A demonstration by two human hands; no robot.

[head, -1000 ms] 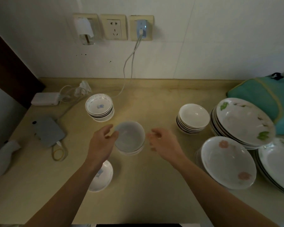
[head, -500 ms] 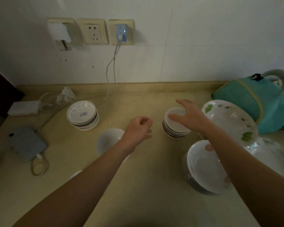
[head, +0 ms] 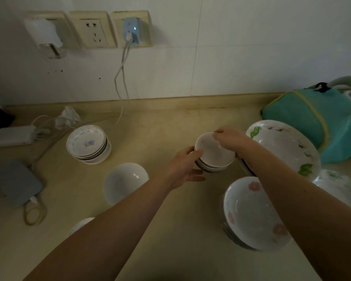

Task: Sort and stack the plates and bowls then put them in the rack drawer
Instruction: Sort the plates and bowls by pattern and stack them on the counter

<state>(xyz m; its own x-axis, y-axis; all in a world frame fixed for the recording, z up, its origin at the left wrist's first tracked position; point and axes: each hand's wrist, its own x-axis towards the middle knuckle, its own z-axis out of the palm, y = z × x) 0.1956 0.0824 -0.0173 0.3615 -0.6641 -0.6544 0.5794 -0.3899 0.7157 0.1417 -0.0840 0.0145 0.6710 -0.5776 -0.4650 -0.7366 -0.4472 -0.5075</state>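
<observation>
— Bowls first: where is the small white stack [head: 213, 159]?
— On the counter [head: 170, 122], middle right, just beside the leaf-pattern plates [head: 286, 147]. Its top bowl sits tilted.
— Who has hold of it?
— Both hands. The right hand [head: 230, 138] curls its fingers over the far rim of the top bowl. The left hand [head: 183, 169] grips the near left side of the stack, thumb against the rim and fingers under the side.
— And the other dishes?
— A single white bowl [head: 126, 182] stands left of the left forearm. A stack of blue-flower bowls [head: 88, 144] is further left, near the cables. Pink-flower plates [head: 253, 213] lie in front of the right forearm.
— Anything behind?
— A teal bag [head: 316, 118] at the right, and a charger [head: 131, 33] plugged into the wall.
</observation>
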